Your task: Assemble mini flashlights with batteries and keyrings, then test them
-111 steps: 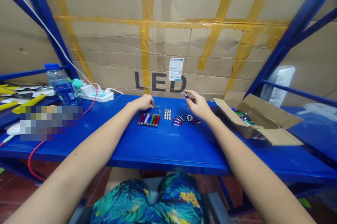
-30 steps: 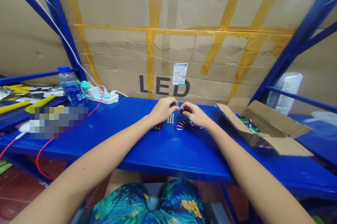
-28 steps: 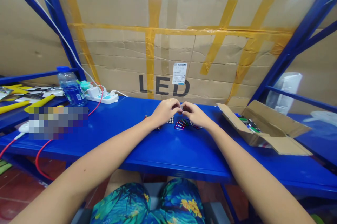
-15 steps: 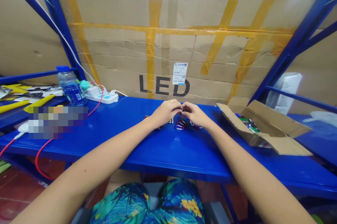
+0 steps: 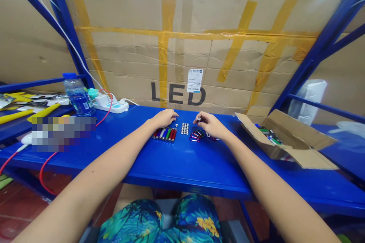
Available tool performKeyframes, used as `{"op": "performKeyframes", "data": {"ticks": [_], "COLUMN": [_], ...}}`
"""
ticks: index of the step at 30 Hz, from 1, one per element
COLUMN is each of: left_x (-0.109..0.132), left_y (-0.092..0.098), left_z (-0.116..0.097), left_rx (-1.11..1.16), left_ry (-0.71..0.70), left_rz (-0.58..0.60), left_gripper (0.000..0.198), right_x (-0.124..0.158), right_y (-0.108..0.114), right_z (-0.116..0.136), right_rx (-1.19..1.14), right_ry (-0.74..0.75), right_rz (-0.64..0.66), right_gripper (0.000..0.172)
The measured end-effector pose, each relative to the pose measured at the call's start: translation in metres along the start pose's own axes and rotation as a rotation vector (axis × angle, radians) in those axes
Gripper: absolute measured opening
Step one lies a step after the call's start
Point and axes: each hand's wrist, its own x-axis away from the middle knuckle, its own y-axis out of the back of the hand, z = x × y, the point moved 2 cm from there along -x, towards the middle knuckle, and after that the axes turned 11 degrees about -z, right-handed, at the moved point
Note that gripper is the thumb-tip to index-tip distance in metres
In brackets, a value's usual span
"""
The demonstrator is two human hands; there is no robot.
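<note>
My left hand [image 5: 164,118] rests palm down on the blue shelf [image 5: 182,159], just behind a row of small coloured flashlight tubes [image 5: 164,134], fingers near a loose button cell. My right hand [image 5: 207,123] pinches a small silvery flashlight part [image 5: 198,119] between thumb and fingers. Between the hands sits a block of button cells [image 5: 185,128]. A pile of coloured carabiner clips [image 5: 198,135] lies under my right hand.
An open cardboard box [image 5: 285,138] with small items lies at the right. A water bottle [image 5: 77,94] and a white power strip [image 5: 110,104] with a red cable stand at the left. A taped cardboard sheet marked LED [image 5: 182,49] backs the shelf.
My hands were together over the button cells. The left hand has drawn away to the left, uncovering the row of tubes; the right hand keeps the small part.
</note>
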Motion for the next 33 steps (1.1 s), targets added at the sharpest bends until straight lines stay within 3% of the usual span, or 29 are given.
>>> {"op": "performKeyframes", "data": {"ticks": [5, 10, 12, 16, 20, 25, 29, 33], "left_x": [-0.005, -0.003, -0.003, -0.004, -0.001, 0.002, 0.002, 0.001], "left_y": [-0.010, 0.000, 0.011, 0.033, 0.033, 0.023, 0.023, 0.026], "left_z": [0.001, -0.003, -0.016, -0.058, -0.091, -0.097, -0.097, -0.094], "left_rx": [-0.017, -0.032, 0.026, 0.290, 0.340, 0.323, 0.356, 0.481], "left_ry": [0.010, 0.072, 0.041, -0.054, -0.235, -0.319, -0.270, -0.033], "left_rz": [0.047, 0.020, -0.075, -0.430, -0.452, -0.408, -0.394, -0.434], "left_gripper": [0.021, 0.010, 0.010, 0.010, 0.009, 0.011, 0.011, 0.014], "right_x": [0.001, 0.001, 0.000, 0.000, 0.000, -0.002, -0.001, 0.000], "right_y": [-0.001, 0.000, 0.000, -0.001, -0.001, -0.001, -0.002, -0.006], "right_z": [0.002, 0.002, 0.001, 0.002, 0.004, 0.002, 0.005, 0.014], "right_rx": [0.031, 0.029, 0.020, -0.009, -0.079, -0.112, -0.175, -0.284], "right_ry": [0.000, 0.006, 0.005, 0.006, 0.004, 0.001, -0.028, -0.052], "right_rz": [0.001, 0.006, 0.004, 0.001, 0.012, 0.017, 0.025, -0.016], "right_gripper": [0.013, 0.012, 0.012, 0.013, 0.013, 0.014, 0.013, 0.013]}}
